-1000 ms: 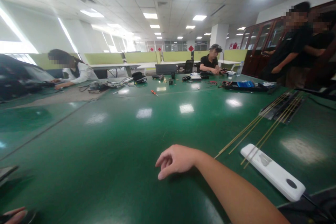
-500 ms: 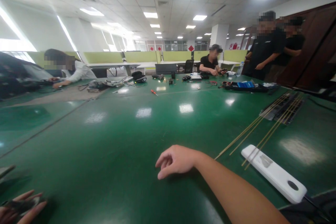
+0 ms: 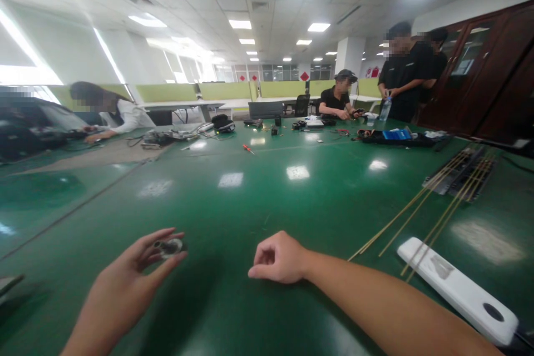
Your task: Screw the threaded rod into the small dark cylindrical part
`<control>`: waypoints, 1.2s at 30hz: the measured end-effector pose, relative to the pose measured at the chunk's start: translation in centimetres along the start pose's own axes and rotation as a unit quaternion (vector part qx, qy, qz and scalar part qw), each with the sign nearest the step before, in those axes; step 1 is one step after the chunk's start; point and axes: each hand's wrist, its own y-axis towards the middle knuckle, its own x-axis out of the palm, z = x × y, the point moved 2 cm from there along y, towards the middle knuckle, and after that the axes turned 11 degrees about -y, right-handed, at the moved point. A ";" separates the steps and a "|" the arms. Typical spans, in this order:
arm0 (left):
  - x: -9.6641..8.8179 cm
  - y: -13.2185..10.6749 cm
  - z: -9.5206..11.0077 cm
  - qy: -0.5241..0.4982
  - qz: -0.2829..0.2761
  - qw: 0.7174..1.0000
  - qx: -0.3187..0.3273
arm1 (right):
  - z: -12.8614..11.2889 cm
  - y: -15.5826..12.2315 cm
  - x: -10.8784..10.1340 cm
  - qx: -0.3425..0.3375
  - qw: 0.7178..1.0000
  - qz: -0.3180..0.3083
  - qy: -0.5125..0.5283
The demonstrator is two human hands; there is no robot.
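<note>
In the lower left, my left hand point(image 3: 129, 275) is raised above the green table. Its thumb and fingers pinch a small grey metallic part point(image 3: 170, 247) with a round, tube-like end. Fingers cover some of the part, so its exact kind does not show. To the right, my right hand point(image 3: 278, 258) rests at the table surface with its fingers curled in. A dark hollow shows between thumb and fingers, and no object is visible there.
A white power strip point(image 3: 459, 292) and several thin wooden sticks point(image 3: 442, 211) lie at the right. Farther off are a red screwdriver point(image 3: 248, 149), a black tray with blue items point(image 3: 396, 136) and a water bottle point(image 3: 386, 107). Other people sit and stand around the table point(image 3: 200, 194).
My left hand has risen from the lower left corner towards the middle with the metallic part. My right hand's fingers have curled in more. A standing person at the right has shifted left.
</note>
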 end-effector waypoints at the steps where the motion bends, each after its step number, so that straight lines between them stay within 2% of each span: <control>1: 1.0 0.5 1.2 -0.026 -0.029 0.999 -0.004 | 0.0 -0.1 -0.1 -0.006 1.000 -0.002 0.013; 4: 4.6 1.7 4.6 -0.106 -0.076 0.991 0.036 | -0.4 -0.5 -0.7 0.003 0.999 0.017 0.036; 6: 7.2 2.3 5.7 -0.141 -0.104 0.983 0.065 | -0.8 -0.8 -1.4 0.013 0.998 0.052 0.033; 10: 11.4 2.3 5.1 -0.162 -0.144 0.969 0.117 | -0.9 -1.3 -3.5 0.032 0.984 0.173 -0.004; 13: 12.9 1.6 4.1 -0.140 -0.178 0.956 0.185 | 0.0 -1.1 -4.2 0.037 0.970 0.238 -0.032; 15: 13.3 1.0 3.6 -0.132 -0.216 0.945 0.204 | 0.7 -0.9 -3.9 0.039 0.971 0.232 -0.043; 17: 13.5 0.7 3.4 -0.134 -0.229 0.944 0.193 | 1.1 -0.7 -3.3 0.039 0.973 0.214 -0.082; 21: 13.6 0.7 3.2 -0.140 -0.198 0.956 0.166 | 1.3 -0.7 -2.5 0.028 0.977 0.171 -0.127; 26: 13.7 0.9 3.3 -0.156 -0.188 0.954 0.175 | 0.7 -0.9 -2.5 0.029 0.977 0.145 -0.155; 32: 13.6 0.5 4.1 -0.187 -0.205 0.939 0.201 | -0.8 -1.5 -2.4 0.023 0.964 0.161 -0.211; 36: 13.7 0.4 4.1 -0.187 -0.203 0.939 0.203 | -1.2 -1.8 -2.5 0.028 0.956 0.170 -0.236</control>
